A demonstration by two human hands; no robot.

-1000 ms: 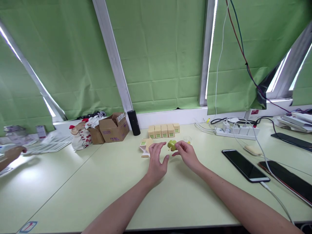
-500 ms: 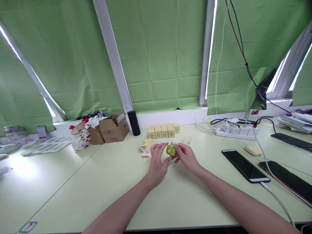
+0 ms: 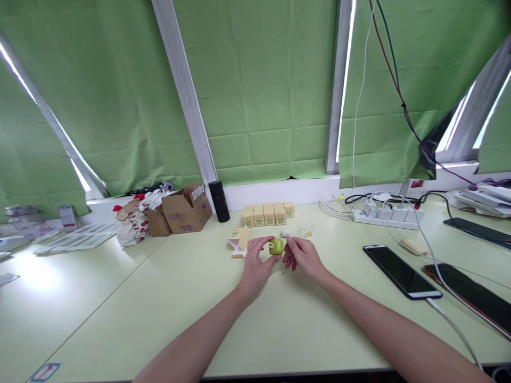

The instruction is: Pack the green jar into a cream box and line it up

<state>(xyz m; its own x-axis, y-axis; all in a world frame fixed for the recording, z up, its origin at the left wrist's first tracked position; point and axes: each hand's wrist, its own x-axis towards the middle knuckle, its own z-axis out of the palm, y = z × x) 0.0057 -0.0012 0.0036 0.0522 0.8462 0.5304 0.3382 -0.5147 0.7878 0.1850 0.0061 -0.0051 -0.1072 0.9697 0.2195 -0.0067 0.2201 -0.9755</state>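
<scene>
A small glossy green mug [image 3: 277, 246] with a loop handle on its left side is held above the table between the thumb and fingers of my left hand [image 3: 257, 260]. Just to its right is my right hand [image 3: 302, 256], its fingers curled in and its thumb near the mug's right edge; whether anything is inside those fingers is hidden. Behind the mug lies a small white ball-like piece [image 3: 285, 232]. A clear plastic container [image 3: 306, 230] with something yellow in it sits beyond my right hand. An opened small cardboard box [image 3: 239, 242] lies left of my left hand.
Several small tan boxes [image 3: 269, 214] stand in a row behind. Further left are a black cylinder [image 3: 219, 201] and a larger cardboard box [image 3: 187, 210]. On the right lie a phone [image 3: 401, 270] on a cable and a white power strip [image 3: 389, 215].
The mug has turned so its handle points left, and it has shifted slightly left. My right fingers have drawn off it a little. The white piece behind shows more fully.
</scene>
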